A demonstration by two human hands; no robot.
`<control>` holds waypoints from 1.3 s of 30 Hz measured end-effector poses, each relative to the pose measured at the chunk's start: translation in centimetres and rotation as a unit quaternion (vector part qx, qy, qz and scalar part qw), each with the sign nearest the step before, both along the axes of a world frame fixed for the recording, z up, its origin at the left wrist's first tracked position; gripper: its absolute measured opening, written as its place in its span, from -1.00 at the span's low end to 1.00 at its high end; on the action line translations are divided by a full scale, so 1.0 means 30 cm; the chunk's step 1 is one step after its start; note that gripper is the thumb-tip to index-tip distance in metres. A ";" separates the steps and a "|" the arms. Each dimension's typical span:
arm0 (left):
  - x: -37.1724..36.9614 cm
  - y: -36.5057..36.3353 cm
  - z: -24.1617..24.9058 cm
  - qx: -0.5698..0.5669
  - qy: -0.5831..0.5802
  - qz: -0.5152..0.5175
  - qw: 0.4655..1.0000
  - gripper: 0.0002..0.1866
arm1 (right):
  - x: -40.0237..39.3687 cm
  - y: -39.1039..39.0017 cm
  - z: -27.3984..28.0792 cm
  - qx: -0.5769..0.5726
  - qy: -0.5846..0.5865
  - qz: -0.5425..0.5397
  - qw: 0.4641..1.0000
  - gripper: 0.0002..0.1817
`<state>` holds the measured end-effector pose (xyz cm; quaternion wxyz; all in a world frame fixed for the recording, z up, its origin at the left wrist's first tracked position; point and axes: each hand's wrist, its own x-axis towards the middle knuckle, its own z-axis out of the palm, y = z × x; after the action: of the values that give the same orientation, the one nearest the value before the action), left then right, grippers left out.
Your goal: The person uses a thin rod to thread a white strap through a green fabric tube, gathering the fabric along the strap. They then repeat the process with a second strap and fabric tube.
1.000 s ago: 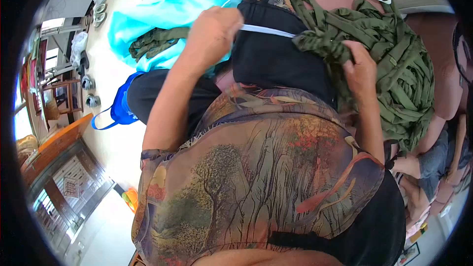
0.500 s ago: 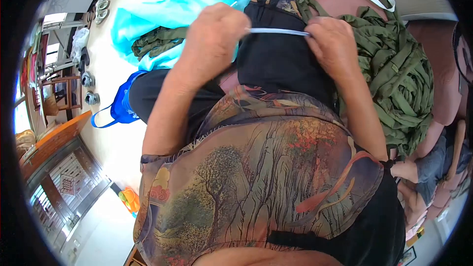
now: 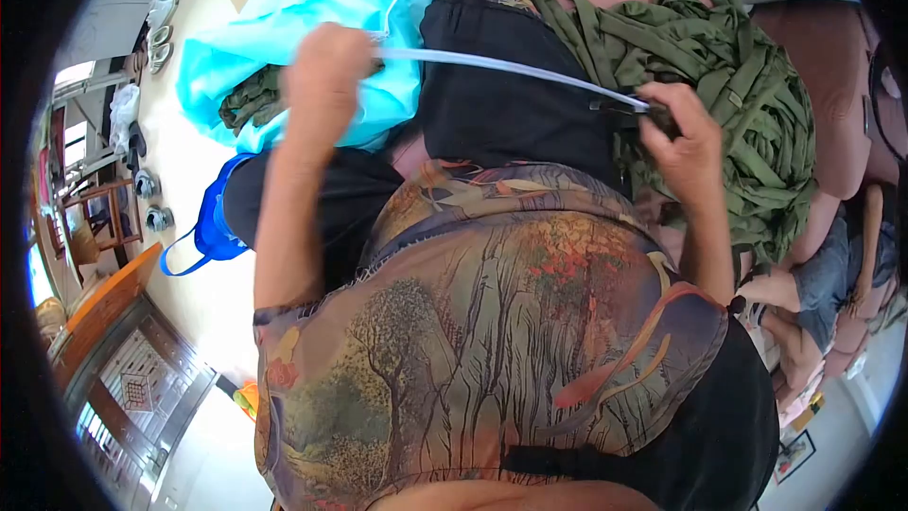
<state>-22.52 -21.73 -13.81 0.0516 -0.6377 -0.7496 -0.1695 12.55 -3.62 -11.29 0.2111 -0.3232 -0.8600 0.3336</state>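
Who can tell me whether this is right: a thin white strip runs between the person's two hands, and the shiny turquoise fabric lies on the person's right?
The side is wrong: the head view shows the shiny turquoise fabric on the person's left. The thin white strip runs between the left hand and right hand.

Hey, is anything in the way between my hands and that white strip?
Nothing visible. The left hand grips the white strip, whose other end is at the right hand. The span between them crosses uncovered above the black fabric.
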 end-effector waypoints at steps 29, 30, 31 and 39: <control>0.475 0.169 -0.003 0.013 -0.237 -0.326 0.915 -0.88 | 0.067 -0.083 -0.011 0.061 -0.035 0.066 0.995 -0.65; 0.483 0.161 0.023 0.023 -0.259 -0.322 0.910 -0.85 | 0.078 -0.088 0.022 0.028 -0.054 0.077 0.995 -0.65; 0.462 0.152 0.045 0.031 -0.268 -0.303 0.914 -0.81 | 0.094 -0.090 0.064 -0.003 -0.070 0.088 0.994 -0.66; 0.091 0.012 -0.127 0.079 -0.214 0.188 0.955 -0.82 | 0.354 -0.089 0.128 -0.129 -0.317 0.078 0.937 -0.65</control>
<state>-19.79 -21.37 -17.62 -0.0286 -0.4282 -0.8335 -0.3480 23.15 -6.30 -7.45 -0.1422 -0.3687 -0.8545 0.3370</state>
